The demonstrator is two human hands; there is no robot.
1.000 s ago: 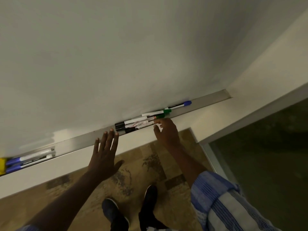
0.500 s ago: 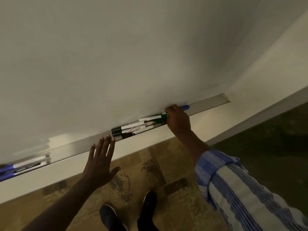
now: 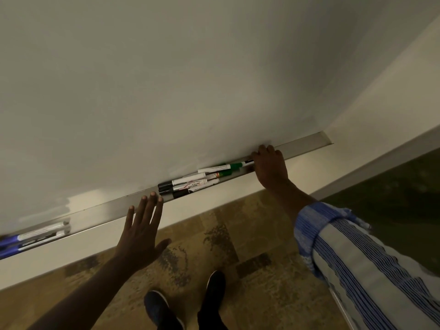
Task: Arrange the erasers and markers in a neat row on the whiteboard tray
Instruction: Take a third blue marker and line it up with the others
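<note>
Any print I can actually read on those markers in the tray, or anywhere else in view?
"WHITE BOARD": black-capped marker in the middle cluster, faint, my best reading.
Green-capped marker: print on the barrel, too small to read.
Blue-capped markers at the tray's left end: label blurred, unreadable.
Nothing else carries text.

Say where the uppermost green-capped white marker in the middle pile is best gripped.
Pinch the uppermost green-capped white marker at mid-barrel, coming from above and the tray's open front. It lies flat against the whiteboard, so the back is blocked; the right hand already covers its cap end.
</note>
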